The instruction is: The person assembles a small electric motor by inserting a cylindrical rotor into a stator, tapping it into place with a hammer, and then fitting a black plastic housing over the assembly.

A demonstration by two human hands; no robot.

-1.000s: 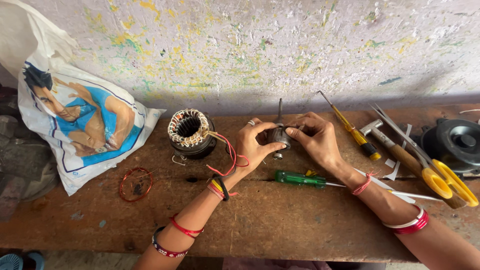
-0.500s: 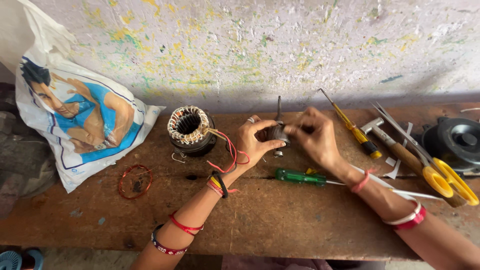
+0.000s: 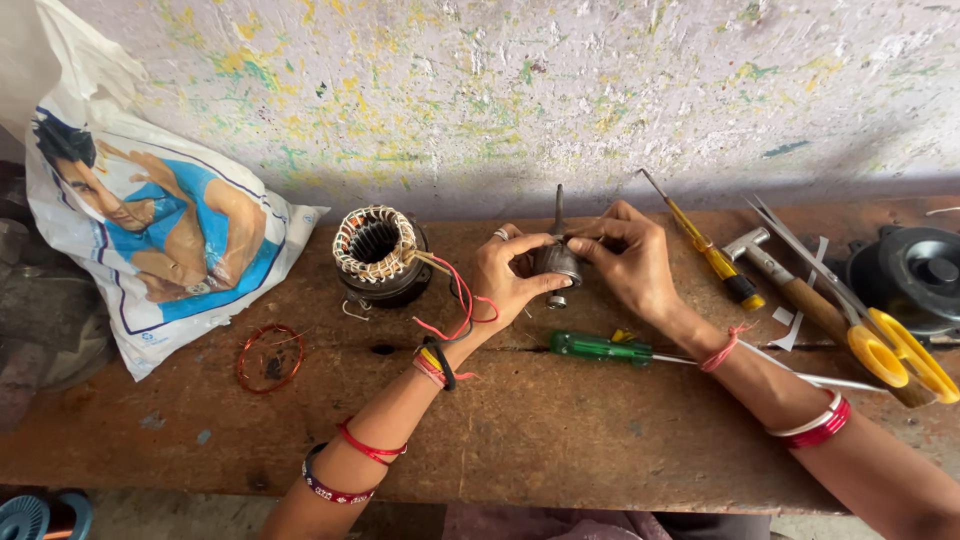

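Observation:
Both hands meet over the middle of a worn wooden bench (image 3: pixel 560 420). My left hand (image 3: pixel 510 275) and my right hand (image 3: pixel 632 258) together grip a small dark metal rotor (image 3: pixel 556 262) with a shaft sticking up toward the wall. Fingers of each hand wrap its body from either side. Just left of my left hand stands a motor stator (image 3: pixel 378 254) wound with copper wire, its red and pale leads trailing toward my left wrist. A green-handled screwdriver (image 3: pixel 598 347) lies on the bench below my hands.
A printed plastic bag (image 3: pixel 150 230) leans at the left. A loop of copper wire (image 3: pixel 269 357) lies near it. To the right lie a yellow screwdriver (image 3: pixel 705 245), a hammer (image 3: pixel 800 295), yellow-handled scissors (image 3: pixel 880 335) and a black round motor part (image 3: pixel 925 275). A paint-flecked wall rises behind.
Both hands have stayed on the rotor and shifted their fingers slightly around it. Nothing else on the bench has moved.

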